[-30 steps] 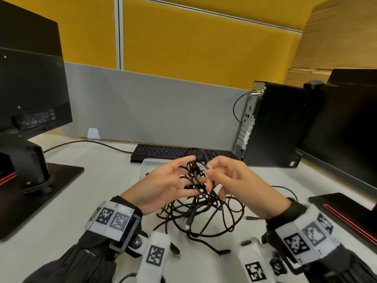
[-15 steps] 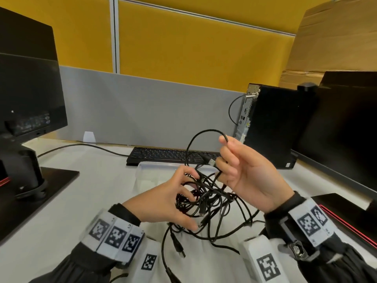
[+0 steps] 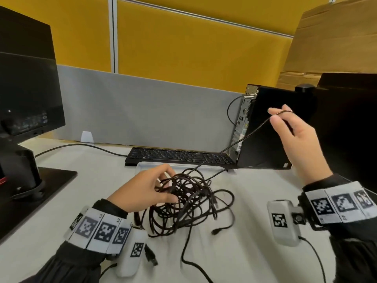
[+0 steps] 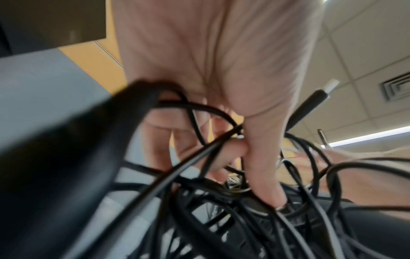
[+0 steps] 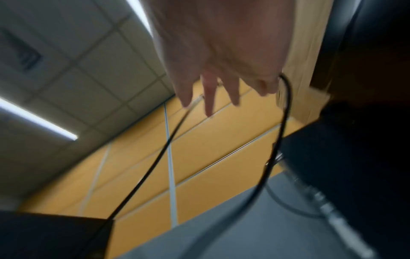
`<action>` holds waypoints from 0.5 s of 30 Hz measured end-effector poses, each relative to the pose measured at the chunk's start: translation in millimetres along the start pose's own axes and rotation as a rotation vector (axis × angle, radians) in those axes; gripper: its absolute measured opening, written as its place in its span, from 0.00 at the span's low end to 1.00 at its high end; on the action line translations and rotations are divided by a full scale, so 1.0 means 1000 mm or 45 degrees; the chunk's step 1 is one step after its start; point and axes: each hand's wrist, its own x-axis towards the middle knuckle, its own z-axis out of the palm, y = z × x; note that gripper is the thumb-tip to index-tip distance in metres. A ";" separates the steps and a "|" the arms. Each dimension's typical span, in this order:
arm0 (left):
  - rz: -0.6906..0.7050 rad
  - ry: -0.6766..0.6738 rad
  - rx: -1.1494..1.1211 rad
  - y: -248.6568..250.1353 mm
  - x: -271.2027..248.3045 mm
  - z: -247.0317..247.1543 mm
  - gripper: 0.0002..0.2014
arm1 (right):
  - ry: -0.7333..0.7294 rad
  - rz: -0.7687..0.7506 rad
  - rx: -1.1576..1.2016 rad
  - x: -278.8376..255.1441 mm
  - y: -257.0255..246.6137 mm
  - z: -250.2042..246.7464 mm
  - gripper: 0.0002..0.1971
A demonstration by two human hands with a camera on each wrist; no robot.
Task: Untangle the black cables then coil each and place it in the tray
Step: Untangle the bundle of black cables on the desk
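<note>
Left hand (image 3: 146,188) grips the black cables (image 3: 189,201) knot on the desk (image 3: 255,252), just before the tray (image 3: 142,166) – keep it pinned. Right hand (image 3: 297,139), raised, hooks 1 strand (image 3: 244,137) over loosely curled fingers – pull slow, ease off if the knot tightens.

Yellow partition wall (image 3: 193,43), grey desk divider (image 3: 142,111), white desk (image 3: 255,201)

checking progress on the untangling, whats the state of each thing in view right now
black cable tangle: still knotted, heaped on the white desk
pulled black cable strand: lifted, stretched taut from the heap
clear plastic tray: no coil visible in it
left hand: gripping the heap
right hand: strand hooked over fingers
</note>
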 end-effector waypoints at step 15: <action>-0.188 0.211 0.037 -0.016 0.003 -0.014 0.14 | -0.359 0.463 -0.224 -0.015 0.050 -0.024 0.26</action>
